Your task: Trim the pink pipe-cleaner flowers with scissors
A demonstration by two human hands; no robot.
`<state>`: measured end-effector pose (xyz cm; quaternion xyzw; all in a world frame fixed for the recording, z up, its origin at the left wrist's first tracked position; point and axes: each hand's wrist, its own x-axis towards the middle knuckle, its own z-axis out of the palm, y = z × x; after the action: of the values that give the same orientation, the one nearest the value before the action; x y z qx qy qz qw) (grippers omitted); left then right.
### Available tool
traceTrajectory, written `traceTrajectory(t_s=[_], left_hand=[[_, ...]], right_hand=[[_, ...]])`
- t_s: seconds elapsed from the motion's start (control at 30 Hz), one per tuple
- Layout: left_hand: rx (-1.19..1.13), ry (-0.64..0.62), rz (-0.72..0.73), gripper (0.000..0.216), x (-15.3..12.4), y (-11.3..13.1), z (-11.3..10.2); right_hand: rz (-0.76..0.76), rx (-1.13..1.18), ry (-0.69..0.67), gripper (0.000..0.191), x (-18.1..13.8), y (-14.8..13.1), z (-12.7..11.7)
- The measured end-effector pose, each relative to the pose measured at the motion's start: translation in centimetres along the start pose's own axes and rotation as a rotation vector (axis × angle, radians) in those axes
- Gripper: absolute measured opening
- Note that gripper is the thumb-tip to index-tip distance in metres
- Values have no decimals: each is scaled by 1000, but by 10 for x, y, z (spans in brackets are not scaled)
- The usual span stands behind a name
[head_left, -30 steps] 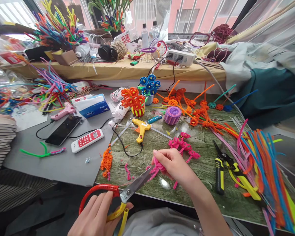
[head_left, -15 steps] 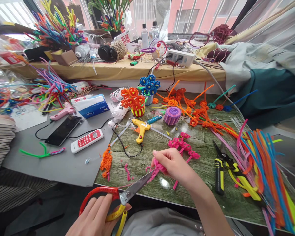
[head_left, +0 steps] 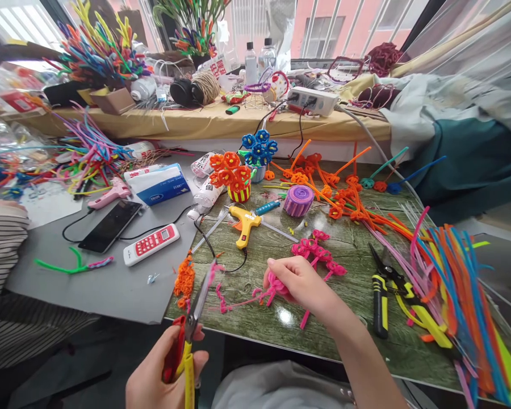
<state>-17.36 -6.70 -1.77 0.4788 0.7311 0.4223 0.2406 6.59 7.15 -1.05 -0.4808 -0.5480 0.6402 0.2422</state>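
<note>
My left hand [head_left: 166, 363] is closed round the red and yellow handles of a pair of scissors [head_left: 199, 292]. Their blades are together and point up, with a scrap of pink fuzzy stem [head_left: 214, 272] at the tip. My right hand [head_left: 293, 281] pinches a pink pipe-cleaner flower [head_left: 274, 287], partly hidden by the fingers. Behind this hand lie several finished pink flowers [head_left: 315, 247] on stems. Pink clippings [head_left: 221, 298] and a pile of orange ones [head_left: 184, 281] rest to the left of the flower.
A yellow glue gun [head_left: 244, 224] with its cord lies ahead, near a purple coil [head_left: 298, 200] and potted orange flowers [head_left: 230, 173]. Black-and-yellow pliers [head_left: 381, 304] and a bundle of pipe cleaners [head_left: 472, 301] lie right. At left are a remote [head_left: 151, 244] and another person's striped sleeve [head_left: 2, 255].
The scissors have moved left, away from the pink flower, and turned more upright, their blades now carrying a pink scrap. My right hand stays in place with the flower.
</note>
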Motion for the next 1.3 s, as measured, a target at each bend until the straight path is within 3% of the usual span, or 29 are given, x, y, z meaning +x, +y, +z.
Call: traceTrajectory(t_s=[0.13, 0.23, 0.37, 0.53, 0.67, 0.8, 1.03, 1.23, 1.3], left_hand=[[-332, 59, -287, 46, -3, 20, 26], [-526, 138, -409, 47, -4, 38, 45], [-654, 249, -454, 47, 1, 50, 57], [-680, 370, -468, 41, 7, 47, 57], [-666, 384, -471, 44, 9, 40, 57], [-614, 318, -467, 46, 7, 38, 58], [-294, 187, -294, 46, -2, 23, 38], [149, 121, 64, 51, -8, 0, 17], [288, 84, 201, 43, -10, -4, 14]], right_hand=[[10, -34, -29, 62, 0, 2, 4], [18, -34, -41, 65, -1, 6, 7], [15, 18, -73, 64, -5, 9, 8], [-18, 166, -178, 51, -14, 8, 3], [-44, 266, -201, 55, -19, 13, 1], [-61, 287, -156, 48, -19, 17, 1], [-50, 240, -6, 34, -18, 21, -4], [-28, 162, 88, 48, -15, 20, -13], [-33, 122, 83, 52, -15, 15, -14]])
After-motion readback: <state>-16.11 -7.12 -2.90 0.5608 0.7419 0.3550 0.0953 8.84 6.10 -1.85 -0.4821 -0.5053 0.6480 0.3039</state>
